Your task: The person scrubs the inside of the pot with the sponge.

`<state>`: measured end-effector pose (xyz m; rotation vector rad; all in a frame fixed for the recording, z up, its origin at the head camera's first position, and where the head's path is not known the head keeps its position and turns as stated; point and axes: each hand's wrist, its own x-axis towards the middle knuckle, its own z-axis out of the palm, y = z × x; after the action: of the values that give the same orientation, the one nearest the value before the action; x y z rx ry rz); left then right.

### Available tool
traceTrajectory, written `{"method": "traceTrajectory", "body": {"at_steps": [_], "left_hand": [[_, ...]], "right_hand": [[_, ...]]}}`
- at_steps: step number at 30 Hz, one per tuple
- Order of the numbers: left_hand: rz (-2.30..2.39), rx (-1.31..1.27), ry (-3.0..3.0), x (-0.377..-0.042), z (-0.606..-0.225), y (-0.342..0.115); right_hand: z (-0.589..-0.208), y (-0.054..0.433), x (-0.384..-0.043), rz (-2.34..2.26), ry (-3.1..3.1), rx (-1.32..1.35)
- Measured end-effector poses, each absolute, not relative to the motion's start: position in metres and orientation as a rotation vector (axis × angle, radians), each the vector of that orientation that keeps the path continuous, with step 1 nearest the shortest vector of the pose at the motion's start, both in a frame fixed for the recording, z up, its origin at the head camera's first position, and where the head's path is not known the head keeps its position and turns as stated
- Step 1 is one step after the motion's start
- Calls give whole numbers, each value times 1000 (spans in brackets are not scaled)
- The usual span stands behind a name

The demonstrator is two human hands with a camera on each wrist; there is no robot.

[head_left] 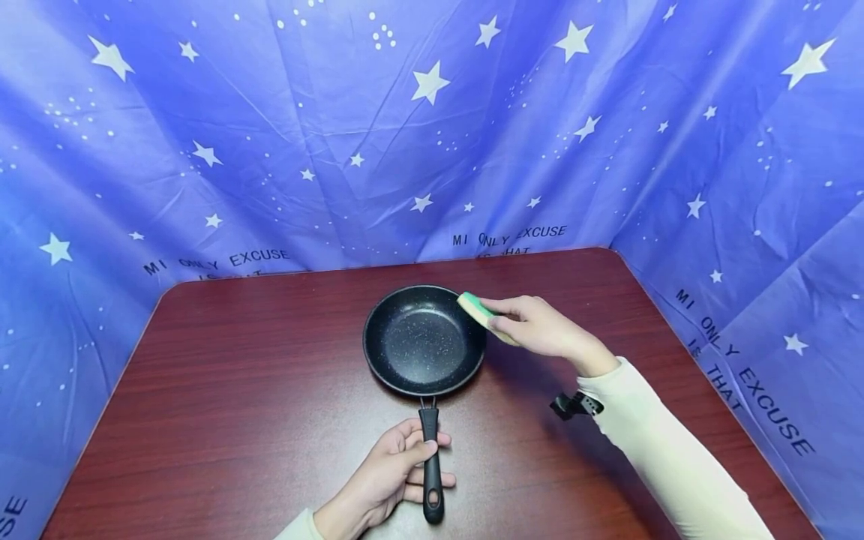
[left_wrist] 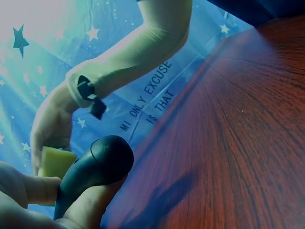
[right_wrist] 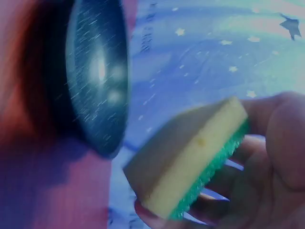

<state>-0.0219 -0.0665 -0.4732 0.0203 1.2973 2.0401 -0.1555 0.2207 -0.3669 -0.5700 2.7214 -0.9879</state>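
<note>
A black speckled frying pan (head_left: pixel 424 346) faces up over the table in the head view, its handle (head_left: pixel 433 469) toward me. My left hand (head_left: pixel 388 472) grips that handle, thumb on top and fingers passing beneath; the handle's rounded end (left_wrist: pixel 112 160) shows large in the left wrist view. At the pan's upper right rim, my right hand (head_left: pixel 540 328) pinches a sponge (head_left: pixel 476 308) between thumb and fingers. The right wrist view shows the sponge's pale yellow foam (right_wrist: pixel 190 152) and green scouring layer (right_wrist: pixel 212 171), with a gap between it and the pan (right_wrist: pixel 100 86).
A dark red wood-grain table (head_left: pixel 223 405) lies beneath the pan. Blue curtains (head_left: pixel 324 90) with white stars and lettering hang along its back and sides. A black strap (head_left: pixel 574 405) pokes out of the right sleeve (head_left: pixel 661 442).
</note>
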Motion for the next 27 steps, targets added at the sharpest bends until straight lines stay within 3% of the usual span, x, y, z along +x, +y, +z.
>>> {"method": "traceTrajectory", "body": {"at_steps": [12,27], "left_hand": [[2048,9,1308,-20,-474,-67],[2054,19,1300,-21,-475,-68]], "right_hand": [[-423,234,-158,-424,3135,-335],[-453,232,-151,-338,3108,-314]]}}
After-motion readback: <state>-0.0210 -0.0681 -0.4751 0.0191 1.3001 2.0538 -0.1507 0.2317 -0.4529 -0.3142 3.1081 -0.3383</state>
